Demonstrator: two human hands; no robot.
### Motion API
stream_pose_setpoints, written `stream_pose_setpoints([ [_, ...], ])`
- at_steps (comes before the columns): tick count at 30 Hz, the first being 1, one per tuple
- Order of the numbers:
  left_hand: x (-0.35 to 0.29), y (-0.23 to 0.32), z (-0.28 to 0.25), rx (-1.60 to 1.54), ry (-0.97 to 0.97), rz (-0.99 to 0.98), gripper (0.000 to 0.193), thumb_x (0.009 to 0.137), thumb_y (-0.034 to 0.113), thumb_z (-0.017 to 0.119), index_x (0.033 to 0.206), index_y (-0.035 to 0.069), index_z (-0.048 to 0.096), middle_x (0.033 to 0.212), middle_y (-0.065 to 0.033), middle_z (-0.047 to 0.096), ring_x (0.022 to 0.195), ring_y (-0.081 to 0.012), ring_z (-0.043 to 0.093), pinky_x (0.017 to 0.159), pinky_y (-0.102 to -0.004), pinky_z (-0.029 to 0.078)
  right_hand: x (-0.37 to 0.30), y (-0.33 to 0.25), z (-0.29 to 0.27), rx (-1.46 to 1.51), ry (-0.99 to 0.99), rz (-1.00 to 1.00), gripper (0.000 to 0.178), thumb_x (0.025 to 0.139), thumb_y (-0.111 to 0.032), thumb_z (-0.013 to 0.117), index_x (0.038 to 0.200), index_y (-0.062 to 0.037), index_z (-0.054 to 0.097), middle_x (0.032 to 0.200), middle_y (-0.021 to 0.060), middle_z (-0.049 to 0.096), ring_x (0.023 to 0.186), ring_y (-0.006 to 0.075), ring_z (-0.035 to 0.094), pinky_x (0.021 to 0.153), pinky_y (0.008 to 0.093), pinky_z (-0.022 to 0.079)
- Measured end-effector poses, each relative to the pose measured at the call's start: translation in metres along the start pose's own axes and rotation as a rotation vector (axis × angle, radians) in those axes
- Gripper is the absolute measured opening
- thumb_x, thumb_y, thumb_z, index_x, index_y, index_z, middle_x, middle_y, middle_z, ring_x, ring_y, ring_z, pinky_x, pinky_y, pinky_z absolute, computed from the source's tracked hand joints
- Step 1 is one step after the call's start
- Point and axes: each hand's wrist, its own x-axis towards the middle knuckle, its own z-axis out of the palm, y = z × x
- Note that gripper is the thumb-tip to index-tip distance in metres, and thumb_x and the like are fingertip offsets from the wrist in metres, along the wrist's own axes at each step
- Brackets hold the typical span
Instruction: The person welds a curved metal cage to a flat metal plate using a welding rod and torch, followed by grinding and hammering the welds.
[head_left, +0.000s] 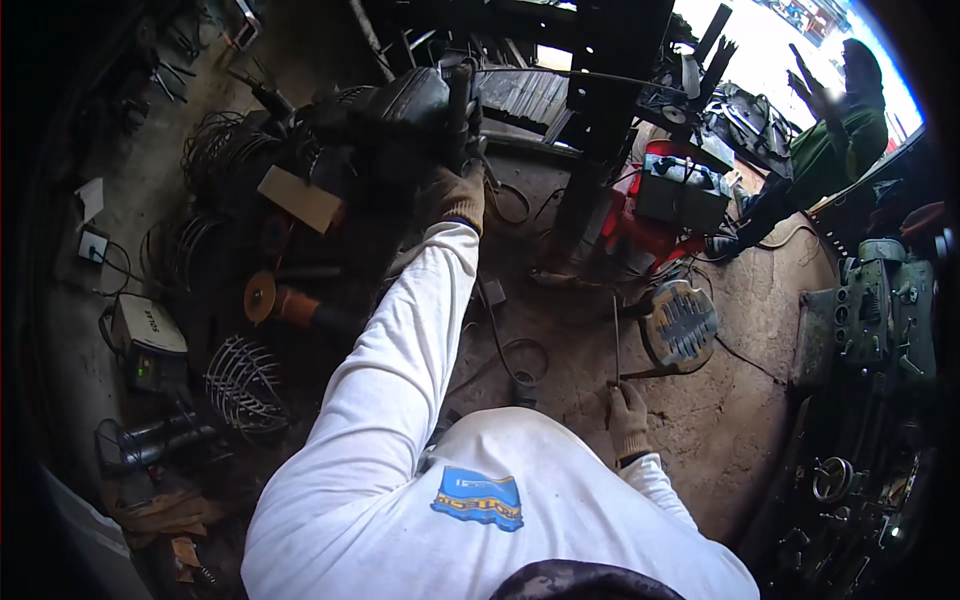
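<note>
My left hand (457, 195), in a tan work glove, reaches far forward with its fingers closed around the lower end of a dark, roughly tubular metal piece (460, 115); its exact kind is lost in shadow. Beside that piece is a dark, rounded metal body (412, 98). Low at my right side, my right hand (628, 418), gloved too, is closed on a thin straight rod (616, 335) that points away from me. A round-topped stool (680, 325) with a slotted dark plate on it stands just beyond the right hand.
To the left are an orange angle grinder (290, 305), a cardboard box (300, 198), a welding machine (150, 325) and a curved wire guard (243, 380). Cables cross the floor. A red machine (630, 220) stands ahead, a lathe (870, 320) at right. Another person (840, 140) is at the far right.
</note>
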Motion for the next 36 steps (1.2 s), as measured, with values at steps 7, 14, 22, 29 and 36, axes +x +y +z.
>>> stream_pose_setpoints([
  [7, 0.009, -0.01, -0.006, -0.375, 0.125, 0.225, 0.065, 0.077, 0.058, 0.079, 0.118, 0.01, 0.063, 0.116, -0.0212, 0.068, 0.106, -0.0427, 0.067, 0.09, -0.0518, 0.054, 0.021, 0.024, -0.026, -0.048, 0.051, 0.035, 0.026, 0.099, -0.021, 0.063, 0.115, -0.0025, 0.071, 0.074, -0.0025, 0.061, 0.062, 0.0065, 0.054, 0.055, 0.0252, 0.043],
  [14, 0.012, -0.019, -0.016, -0.504, 0.104, 0.464, 0.065, 0.076, 0.05, 0.085, 0.12, 0.007, 0.065, 0.113, -0.0178, 0.071, 0.105, -0.0389, 0.068, 0.092, -0.0489, 0.053, 0.064, -0.008, -0.019, -0.055, -0.003, -0.037, 0.021, 0.101, -0.017, 0.059, 0.115, -0.0045, 0.069, 0.075, -0.0028, 0.06, 0.059, 0.0056, 0.052, 0.051, 0.0247, 0.042],
  [22, 0.0, -0.014, -0.008, -0.455, 0.203, 0.392, 0.061, 0.08, 0.045, 0.084, 0.124, 0.008, 0.062, 0.114, -0.0185, 0.068, 0.102, -0.0398, 0.067, 0.088, -0.0481, 0.053, 0.079, -0.052, 0.004, -0.116, -0.052, -0.047, 0.024, 0.101, -0.022, 0.062, 0.117, -0.0053, 0.069, 0.072, -0.0036, 0.057, 0.06, 0.0061, 0.051, 0.053, 0.0248, 0.042],
  [29, -0.021, 0.034, -0.062, -0.652, 0.172, 0.619, 0.048, 0.083, 0.033, 0.083, 0.111, 0.001, 0.061, 0.094, -0.0135, 0.069, 0.078, -0.0283, 0.067, 0.073, -0.0409, 0.054, 0.087, -0.078, 0.014, -0.075, -0.118, -0.038, 0.024, 0.102, -0.022, 0.061, 0.119, -0.0062, 0.068, 0.071, -0.0041, 0.056, 0.058, 0.0055, 0.049, 0.052, 0.0237, 0.041],
  [36, -0.076, -0.025, -0.119, -1.197, -0.696, 0.418, 0.04, 0.084, 0.011, 0.076, 0.118, -0.001, 0.057, 0.087, -0.0047, 0.066, 0.073, -0.0179, 0.066, 0.066, -0.032, 0.056, 0.087, -0.192, 0.048, 0.134, -0.327, -0.072, 0.028, 0.103, -0.021, 0.058, 0.125, -0.0066, 0.066, 0.08, -0.0027, 0.06, 0.065, 0.006, 0.052, 0.056, 0.0213, 0.042],
])
